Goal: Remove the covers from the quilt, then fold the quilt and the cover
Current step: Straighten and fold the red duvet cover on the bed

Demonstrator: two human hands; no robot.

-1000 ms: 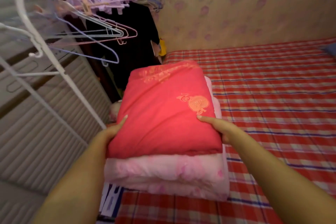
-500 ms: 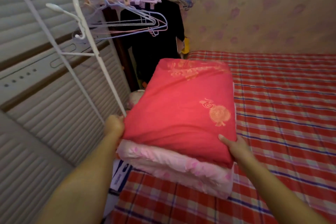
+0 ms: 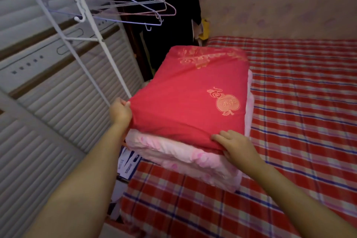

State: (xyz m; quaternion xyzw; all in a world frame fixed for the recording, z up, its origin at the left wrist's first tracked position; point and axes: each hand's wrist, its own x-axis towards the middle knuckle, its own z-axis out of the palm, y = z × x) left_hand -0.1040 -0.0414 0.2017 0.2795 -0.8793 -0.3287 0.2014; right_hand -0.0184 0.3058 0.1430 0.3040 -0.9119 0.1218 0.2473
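A bed with a red plaid sheet (image 3: 289, 121) fills the right of a small room, with slatted white doors (image 3: 48, 121) on the left and a white clothes rack (image 3: 92, 48) hung with wire hangers (image 3: 139, 4) just beside the bed's edge. On the sheet, close to that left edge, lies a folded pink quilt (image 3: 183, 154), and stacked on it is a folded red cover (image 3: 189, 98), or so I take the thinner red bundle to be. The left hand (image 3: 120, 112) has its fingers clenched round the cover's near left corner, the cloth bunched in them. The right hand (image 3: 235, 145) lies over the near right corner, and I cannot tell whether it pinches the cloth or only rests there. The main risk is the cover sliding on the smooth quilt: a pull at one corner alone could drag its folds open or skew the stack. The pile also sits near the gap beside the bed and could tip down onto the box (image 3: 129, 162) there. The left hand is near a rack leg, so a knock could shake hangers loose. A gold emblem (image 3: 226, 102) on the cover carries characters that I cannot read. The box's blue print is too blurred to make out.
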